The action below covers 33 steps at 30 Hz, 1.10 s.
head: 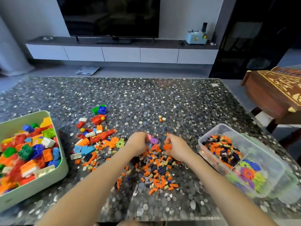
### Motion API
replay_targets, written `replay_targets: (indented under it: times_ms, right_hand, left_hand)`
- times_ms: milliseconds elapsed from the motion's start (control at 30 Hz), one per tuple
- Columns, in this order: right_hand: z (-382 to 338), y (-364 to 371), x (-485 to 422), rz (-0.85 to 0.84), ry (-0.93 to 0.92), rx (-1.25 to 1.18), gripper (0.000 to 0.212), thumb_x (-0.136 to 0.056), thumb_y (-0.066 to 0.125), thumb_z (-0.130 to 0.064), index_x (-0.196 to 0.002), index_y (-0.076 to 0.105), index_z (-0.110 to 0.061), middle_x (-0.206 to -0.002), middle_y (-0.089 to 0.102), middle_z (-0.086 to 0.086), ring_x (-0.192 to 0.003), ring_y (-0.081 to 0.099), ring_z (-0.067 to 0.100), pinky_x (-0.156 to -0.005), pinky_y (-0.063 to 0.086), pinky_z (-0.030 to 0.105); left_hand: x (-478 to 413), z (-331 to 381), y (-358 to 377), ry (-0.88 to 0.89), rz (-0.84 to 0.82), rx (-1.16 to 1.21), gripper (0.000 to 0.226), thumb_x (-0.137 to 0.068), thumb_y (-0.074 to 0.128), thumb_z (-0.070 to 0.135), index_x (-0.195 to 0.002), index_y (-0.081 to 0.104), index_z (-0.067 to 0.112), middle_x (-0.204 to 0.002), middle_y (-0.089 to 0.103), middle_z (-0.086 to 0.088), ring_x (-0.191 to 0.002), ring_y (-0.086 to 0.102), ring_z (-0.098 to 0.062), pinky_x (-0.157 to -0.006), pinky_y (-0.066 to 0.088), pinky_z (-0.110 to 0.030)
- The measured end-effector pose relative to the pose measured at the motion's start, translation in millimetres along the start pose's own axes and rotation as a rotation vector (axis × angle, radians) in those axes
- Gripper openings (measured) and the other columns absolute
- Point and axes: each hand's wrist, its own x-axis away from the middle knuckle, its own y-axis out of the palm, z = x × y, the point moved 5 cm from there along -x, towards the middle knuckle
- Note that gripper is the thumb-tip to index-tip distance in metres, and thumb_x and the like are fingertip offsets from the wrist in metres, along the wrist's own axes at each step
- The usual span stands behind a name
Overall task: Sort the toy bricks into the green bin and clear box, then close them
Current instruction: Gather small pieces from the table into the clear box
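The green bin (63,168) at the left holds several large coloured bricks. The clear box (210,132) at the right holds small orange and dark bricks in one part and flower-shaped discs in the other. Between them lies a heap of small bricks (156,173), with larger loose bricks (96,139) to its left. My left hand (138,144) digs its curled fingers into the top of the heap, next to a purple disc (154,141). My right hand (176,149) grips an orange disc (167,146) just above the heap.
A pebble-patterned table (146,98) carries everything. A blue and green brick pair (100,110) sits further back. A carved wooden piece (273,92) overhangs the table's right side. A TV unit stands beyond the far edge.
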Motion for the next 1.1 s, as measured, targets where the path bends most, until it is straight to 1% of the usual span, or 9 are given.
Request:
replay_targets:
  times_ms: [67,233,333,467,633,733,833,900,1100]
  right_hand:
    - [3,-2,8,0.002,-0.049,-0.023,0.035,-0.084,0.067,-0.009,-0.114,0.052,-0.018,-0.103,0.058,-0.004,-0.082,0.056,0.007,-0.066,0.044,0.022]
    - [8,-14,18,0.026,-0.034,-0.006,0.030,-0.086,0.065,-0.011,-0.116,0.065,-0.016,-0.130,0.058,0.000,-0.118,0.053,0.017,-0.094,0.041,0.028]
    - [7,-22,18,0.152,-0.016,-0.044,0.018,-0.091,0.059,-0.013,-0.107,0.065,-0.017,-0.113,0.060,-0.003,-0.102,0.056,0.015,-0.082,0.041,0.025]
    - [-5,-11,7,0.103,0.026,-0.368,0.019,-0.093,0.041,-0.002,-0.086,0.051,-0.017,-0.093,0.062,0.007,-0.072,0.057,0.017,-0.063,0.047,0.034]
    - [-25,2,-8,0.092,-0.043,0.061,0.025,-0.097,0.044,-0.036,-0.084,0.051,-0.016,-0.067,0.051,-0.004,-0.064,0.052,0.016,-0.052,0.035,0.028]
    - [-30,3,-9,0.038,-0.021,0.205,0.033,-0.087,0.059,-0.047,-0.081,0.053,-0.015,-0.074,0.058,0.000,-0.068,0.055,0.018,-0.059,0.041,0.030]
    - [-30,6,-6,-0.031,0.004,0.194,0.033,-0.083,0.065,-0.046,-0.082,0.060,-0.014,-0.086,0.068,0.004,-0.082,0.065,0.020,-0.065,0.046,0.030]
    - [-28,7,-2,-0.055,-0.023,0.129,0.030,-0.083,0.067,-0.042,-0.080,0.060,-0.013,-0.081,0.064,0.003,-0.078,0.062,0.020,-0.062,0.043,0.028]
    - [-3,-5,3,-0.025,0.039,-0.555,0.024,-0.094,0.056,-0.023,-0.074,0.054,-0.009,-0.060,0.055,0.001,-0.047,0.044,0.009,-0.045,0.035,0.020]
  left_hand:
    - [0,-4,1,0.023,-0.005,0.029,0.026,-0.087,0.065,0.021,-0.111,0.061,0.013,-0.111,0.064,-0.003,-0.102,0.059,-0.020,-0.083,0.047,-0.027]
    - [2,-1,2,0.077,-0.009,0.015,0.027,-0.084,0.068,0.030,-0.102,0.059,0.012,-0.102,0.062,-0.002,-0.090,0.057,-0.017,-0.078,0.046,-0.025]
    - [5,-1,-3,0.077,0.056,0.078,0.020,-0.085,0.068,0.029,-0.083,0.054,0.015,-0.082,0.057,0.002,-0.076,0.052,-0.015,-0.064,0.040,-0.021]
    - [11,-13,-10,-0.063,0.043,0.536,0.026,-0.084,0.064,0.008,-0.068,0.044,0.012,-0.065,0.052,0.001,-0.057,0.048,-0.009,-0.051,0.037,-0.018]
    - [4,-25,-15,-0.218,0.048,1.000,0.019,-0.081,0.051,-0.005,-0.071,0.041,0.009,-0.069,0.063,-0.018,-0.064,0.056,-0.025,-0.051,0.040,-0.027]
    - [-9,-19,-12,-0.189,0.067,0.713,0.011,-0.091,0.036,0.004,-0.086,0.044,0.010,-0.073,0.053,-0.008,-0.060,0.043,-0.019,-0.053,0.033,-0.029]
    - [-21,-4,-5,-0.078,0.058,0.240,0.027,-0.097,0.035,0.022,-0.116,0.049,0.008,-0.105,0.061,-0.010,-0.089,0.057,-0.025,-0.072,0.042,-0.033]
    - [-27,3,4,-0.031,0.017,0.083,0.034,-0.095,0.044,0.037,-0.118,0.050,0.012,-0.111,0.061,-0.007,-0.100,0.058,-0.025,-0.077,0.044,-0.033]
    - [-31,8,4,0.024,0.013,0.040,0.027,-0.089,0.059,0.040,-0.099,0.052,0.016,-0.094,0.058,0.000,-0.088,0.055,-0.019,-0.070,0.042,-0.028]
